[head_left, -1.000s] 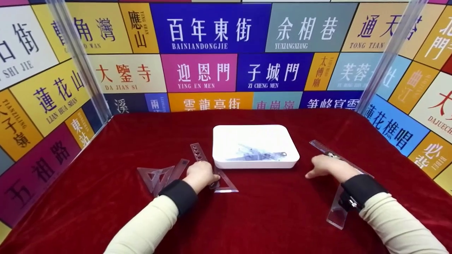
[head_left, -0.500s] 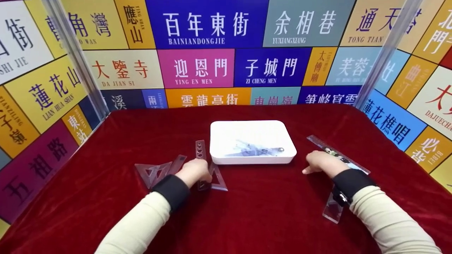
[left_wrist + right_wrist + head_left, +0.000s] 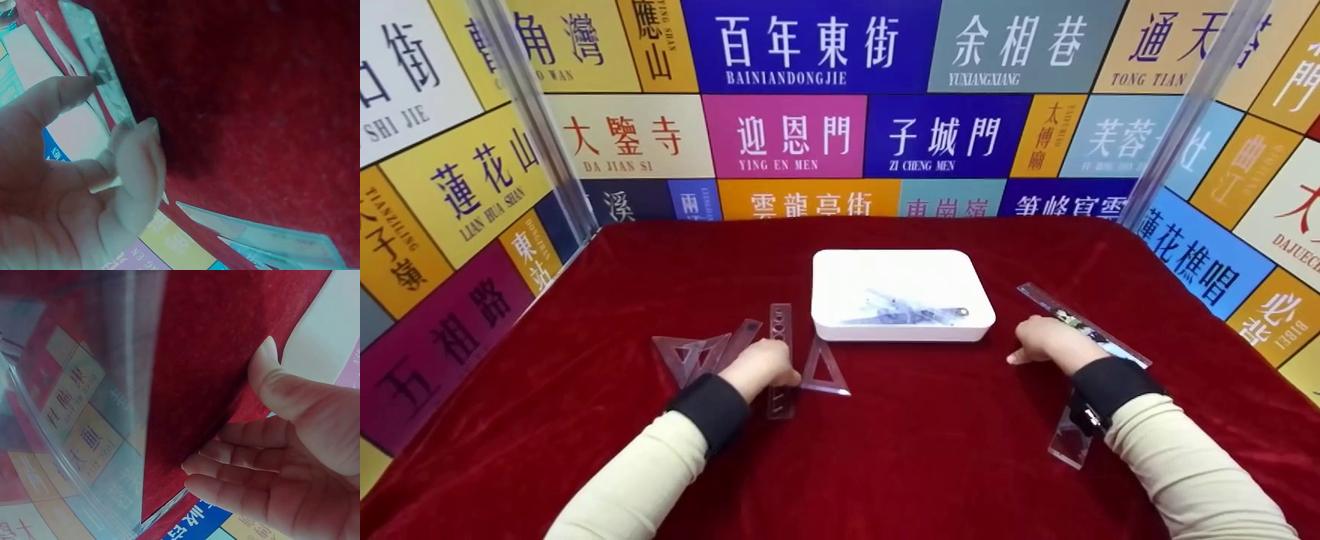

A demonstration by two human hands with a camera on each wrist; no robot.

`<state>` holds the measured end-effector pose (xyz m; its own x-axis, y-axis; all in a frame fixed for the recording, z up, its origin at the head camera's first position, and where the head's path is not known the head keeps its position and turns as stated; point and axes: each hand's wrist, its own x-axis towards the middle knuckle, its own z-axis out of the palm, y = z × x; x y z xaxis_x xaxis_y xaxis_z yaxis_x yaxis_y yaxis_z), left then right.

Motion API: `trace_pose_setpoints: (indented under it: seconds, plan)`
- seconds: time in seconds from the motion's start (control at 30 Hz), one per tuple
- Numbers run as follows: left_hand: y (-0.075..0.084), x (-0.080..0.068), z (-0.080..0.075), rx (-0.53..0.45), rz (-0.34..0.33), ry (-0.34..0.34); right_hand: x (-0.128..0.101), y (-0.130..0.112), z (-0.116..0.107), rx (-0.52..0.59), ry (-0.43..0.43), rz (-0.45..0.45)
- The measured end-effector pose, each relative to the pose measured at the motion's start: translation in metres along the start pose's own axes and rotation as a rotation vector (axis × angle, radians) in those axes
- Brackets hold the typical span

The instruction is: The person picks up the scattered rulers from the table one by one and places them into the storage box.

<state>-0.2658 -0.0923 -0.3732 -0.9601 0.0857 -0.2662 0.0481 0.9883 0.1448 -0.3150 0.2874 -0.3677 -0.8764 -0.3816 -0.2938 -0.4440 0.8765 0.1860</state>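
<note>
My left hand pinches a clear ruler with round cut-outs, thumb on one edge and fingers at the other. The left wrist view shows the same ruler tilted between the fingertips. Just right of it lies a clear triangular set square. My right hand, fingers loosely bent and holding nothing, hovers beside a ruler with a printed picture. Another clear ruler is partly hidden under the right wrist. In the right wrist view, the hand has its thumb apart from the fingers.
A white box with a greyish-blue picture stands at the middle back. Overlapping clear set squares and a narrow clear strip lie left of the left hand. Red cloth covers the table; clear posts rise at its back corners.
The cut-out ruler has turned from slanted to nearly straight and shifted left with my left hand, apart from the set square. My right hand has hardly moved.
</note>
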Motion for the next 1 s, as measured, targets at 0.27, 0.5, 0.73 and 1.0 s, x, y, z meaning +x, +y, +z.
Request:
trace_pose_setpoints:
  seconds: [0.27, 0.5, 0.73, 1.0]
  plan:
    - [-0.001, 0.0, -0.007, 0.064, -0.016, -0.027, -0.002, 0.004, -0.001, 0.005, -0.006, 0.024]
    - [-0.014, -0.003, -0.015, -0.008, -0.033, 0.009, -0.004, 0.005, -0.002, -0.012, 0.005, 0.019]
    - [-0.023, -0.011, -0.045, -0.17, -0.064, 0.085, -0.004, 0.003, -0.003, -0.015, 0.013, 0.033]
    - [0.011, 0.005, -0.074, -0.139, 0.149, 0.3, -0.002, -0.001, 0.001, -0.002, 0.005, 0.048]
